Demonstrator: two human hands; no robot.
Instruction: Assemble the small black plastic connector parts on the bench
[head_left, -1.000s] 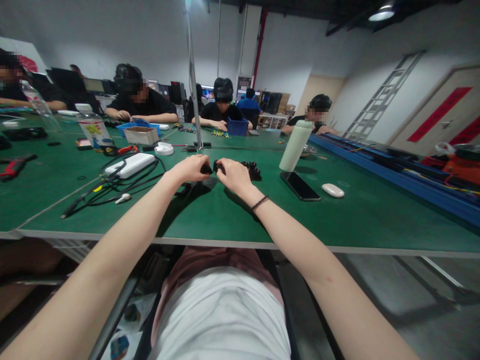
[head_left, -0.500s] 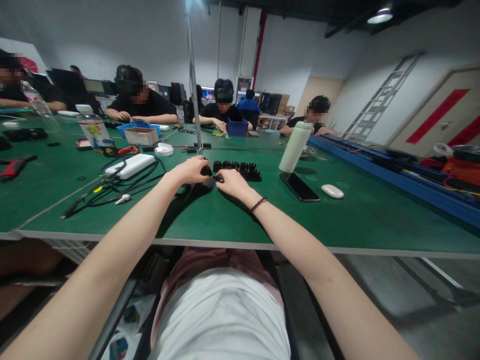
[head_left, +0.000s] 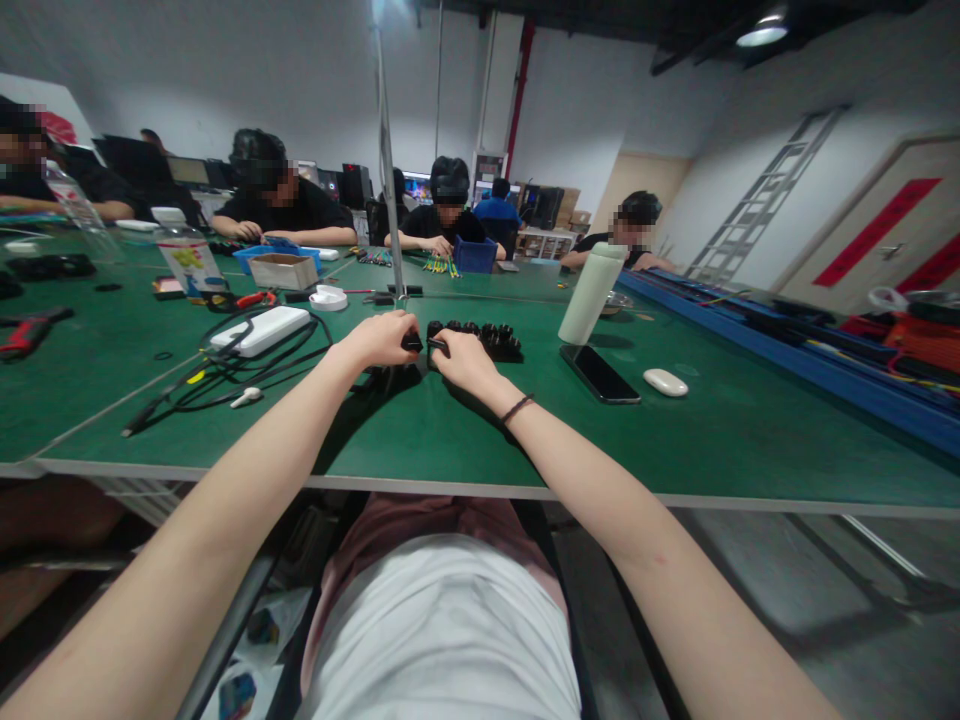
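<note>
My left hand (head_left: 386, 338) is closed around a small black piece (head_left: 412, 342) whose kind I cannot make out. Close beside it, my right hand (head_left: 459, 358) pinches a small dark item (head_left: 436, 343), also too small to name. A narrow gap separates the two hands, just above the green tabletop (head_left: 420, 440). Behind the right hand stands a black rack with several black knob-like parts (head_left: 499, 342), partly hidden by that hand. More black parts (head_left: 386, 378) lie in the shadow under my left hand.
On the left are a white power bank (head_left: 260, 332), black cables (head_left: 169, 405) and an earbud (head_left: 246, 398). A phone (head_left: 598, 374), a pale green bottle (head_left: 591, 295) and a white case (head_left: 665, 382) lie right. A metal pole (head_left: 388, 160) rises ahead. Co-workers sit across the table.
My right fingers have shifted slightly up, and the dark item in them is now apart from the piece in my left hand. The left hand has hardly moved.
</note>
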